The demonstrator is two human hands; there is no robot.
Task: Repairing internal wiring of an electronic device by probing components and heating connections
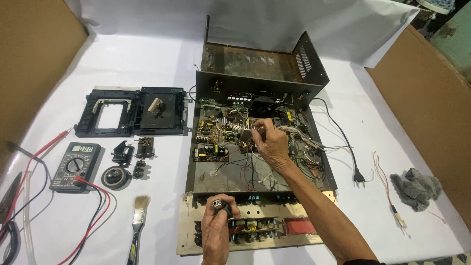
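Note:
An opened amplifier chassis [206, 181] lies in the middle of the white sheet, with circuit boards [212, 131] and tangled wires [304, 147] inside. My right hand [271, 146] reaches into it, fingertips pinched on something small beside the metal heat sink [239, 128]; what it pinches is too small to tell. My left hand [216, 230] is over the detached front panel [189, 235] at the near edge, closed around a small dark object with a shiny end [219, 202].
To the left lie a multimeter [76, 166] with red and black leads, a paintbrush [139, 216], a black plastic tray mechanism [132, 112] and small parts [128, 162]. The metal cover [260, 61] stands behind. A power plug [359, 175], loose wires and a grey rag [416, 187] lie at right.

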